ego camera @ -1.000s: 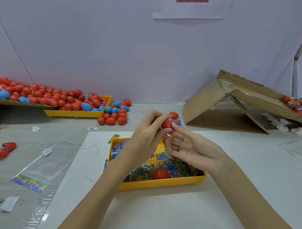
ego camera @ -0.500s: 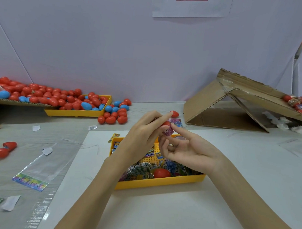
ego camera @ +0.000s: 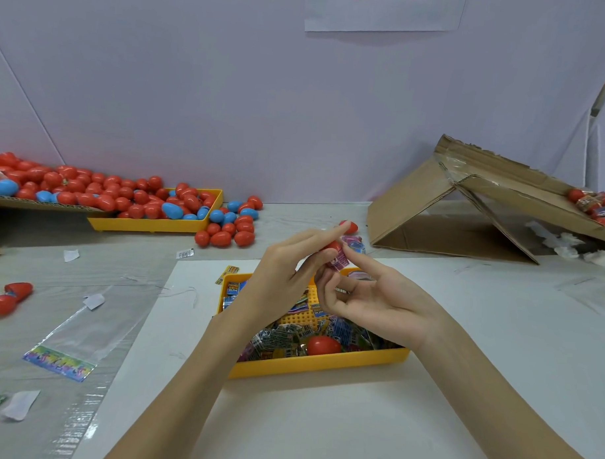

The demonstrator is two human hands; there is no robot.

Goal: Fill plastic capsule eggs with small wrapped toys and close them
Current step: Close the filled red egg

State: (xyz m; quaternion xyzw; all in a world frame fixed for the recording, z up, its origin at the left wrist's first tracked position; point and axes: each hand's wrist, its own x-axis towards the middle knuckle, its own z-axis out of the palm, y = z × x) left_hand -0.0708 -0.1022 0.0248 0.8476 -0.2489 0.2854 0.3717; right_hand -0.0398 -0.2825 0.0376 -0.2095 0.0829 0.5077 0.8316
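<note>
— What do our hands hold?

— Our left hand pinches a smooth red capsule egg in curled fingers. Our right hand, fingers half bent, presses a glossy wrapped toy against it, above the yellow plastic tray of crinkled packets.

— And the bench?

— It is white and flat. Behind is a plain pale wall and folded brown cardboard. We cannot read the packet print.

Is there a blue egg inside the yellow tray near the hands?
No, the near yellow tray holds wrapped toys and one red egg.
</note>
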